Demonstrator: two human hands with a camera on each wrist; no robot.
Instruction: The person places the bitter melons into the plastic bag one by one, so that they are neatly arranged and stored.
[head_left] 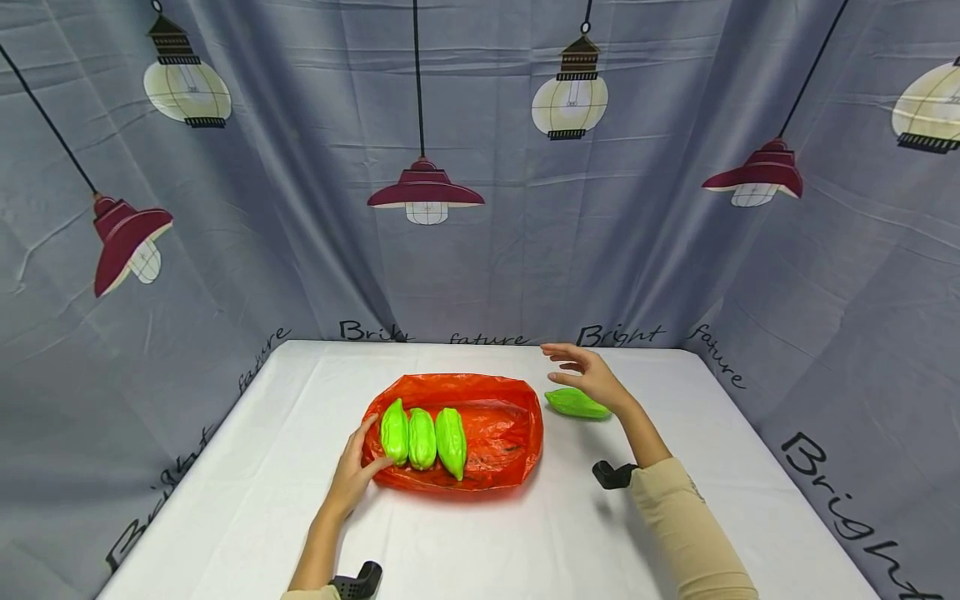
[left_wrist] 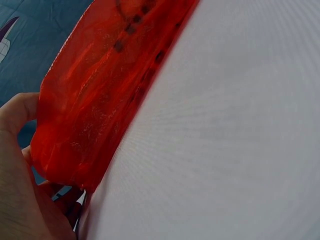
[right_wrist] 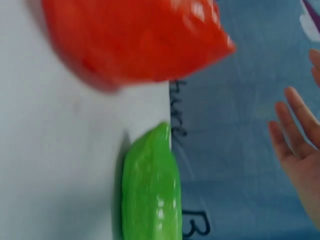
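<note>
A red plastic bag (head_left: 498, 475), its mouth spread wide, sits on the white table with three green, ridged bitter melons (head_left: 422, 439) side by side in its left half. My left hand (head_left: 354, 467) grips the bag's left edge; the left wrist view shows the thumb over the red plastic (left_wrist: 95, 110) and other fingers below it. Right of the bag, another bitter melon (head_left: 576, 403) lies on the table. Just above it hovers my right hand (head_left: 592, 379), fingers extended and holding nothing. This melon (right_wrist: 152, 195) appears below the bag in the right wrist view.
The white-covered table (head_left: 480, 550) extends around the bag on all sides. Grey-blue curtains (head_left: 487, 275) printed with lamps and lettering enclose its back and sides. A black wrist device (head_left: 615, 475) is on the right arm, and another (head_left: 358, 581) on the left.
</note>
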